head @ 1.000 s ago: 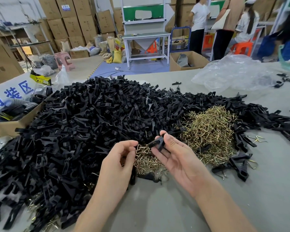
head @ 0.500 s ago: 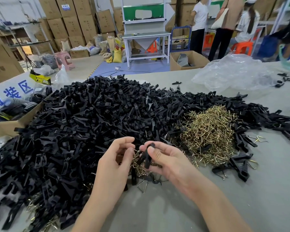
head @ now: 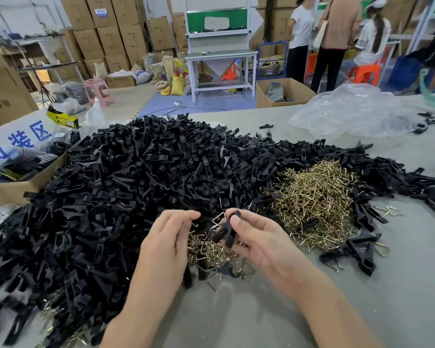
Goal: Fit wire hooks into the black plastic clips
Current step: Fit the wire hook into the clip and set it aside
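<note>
Head camera: both hands work at the near edge of the grey table (head: pixel 236 320), just above a small heap of loose hooks (head: pixel 207 251). The right hand (head: pixel 259 243) grips 1 black clip (head: pixel 226 233) between thumb and curled fingers, with the clip standing nearly upright. The left hand (head: pixel 166 244) has its fingers curled, thumb and forefinger closed together. It seems to pinch the end of 1 wire hook (head: pixel 220 219), though the contact itself is hard to make out. The hook's triangular loop sits at the top of the clip, touching it or just beside it. I cannot tell whether it is seated.

The likely trouble is a thin, springy wire held only by fingertips. It could twist or slip out and drop into the heap below, where it would tangle. If the hook goes in at an angle it may catch only 1 side of the clip and pop free. The clip could also turn in the right hand's grip under the push.

The clip is matt black, narrow and forked at its lower end. The hook is brassy, thin and bent into a triangle. Behind the hands lie the big pile of black clips (head: pixel 136 184) and, to the right, the mound of wire hooks (head: pixel 317 204).
</note>
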